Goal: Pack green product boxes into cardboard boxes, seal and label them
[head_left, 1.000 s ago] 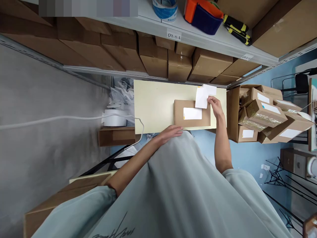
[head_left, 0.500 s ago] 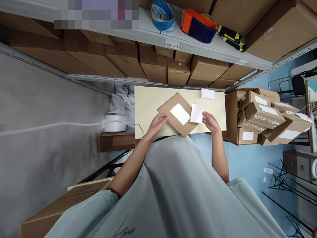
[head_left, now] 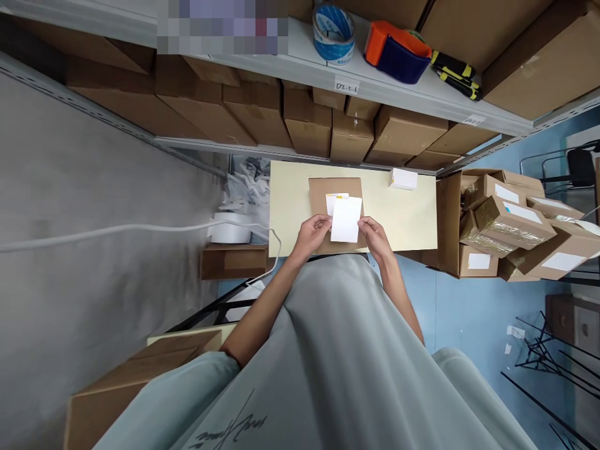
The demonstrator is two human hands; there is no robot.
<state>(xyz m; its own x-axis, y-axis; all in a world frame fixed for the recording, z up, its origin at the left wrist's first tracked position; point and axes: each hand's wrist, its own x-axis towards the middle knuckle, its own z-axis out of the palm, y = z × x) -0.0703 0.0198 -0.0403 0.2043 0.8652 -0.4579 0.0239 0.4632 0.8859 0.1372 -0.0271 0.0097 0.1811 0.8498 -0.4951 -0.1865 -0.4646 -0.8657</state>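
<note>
A white label [head_left: 346,224] with a small orange mark at its top edge is held over a flat brown cardboard box [head_left: 319,189]. My left hand [head_left: 313,236] pinches its left edge, and my right hand [head_left: 375,236] has the right edge between thumb and fingers. Behind it, partly covered, another white label [head_left: 330,201] lies on the box. The box sits squarely on a cream table [head_left: 287,200], its near part hidden by the held label and my hands.
A white stack of labels [head_left: 404,179] lies at the table's back right. A large carton [head_left: 449,219] full of parcels stands to the right. Overhead, a shelf [head_left: 295,53] bears blue tape [head_left: 334,37], an orange tape dispenser [head_left: 398,51] and cutters [head_left: 455,75]. A white cable [head_left: 140,229] runs left.
The box has turned from slanted to square with the table. My right hand has brought the label left over the box, and my left hand has taken its other edge.
</note>
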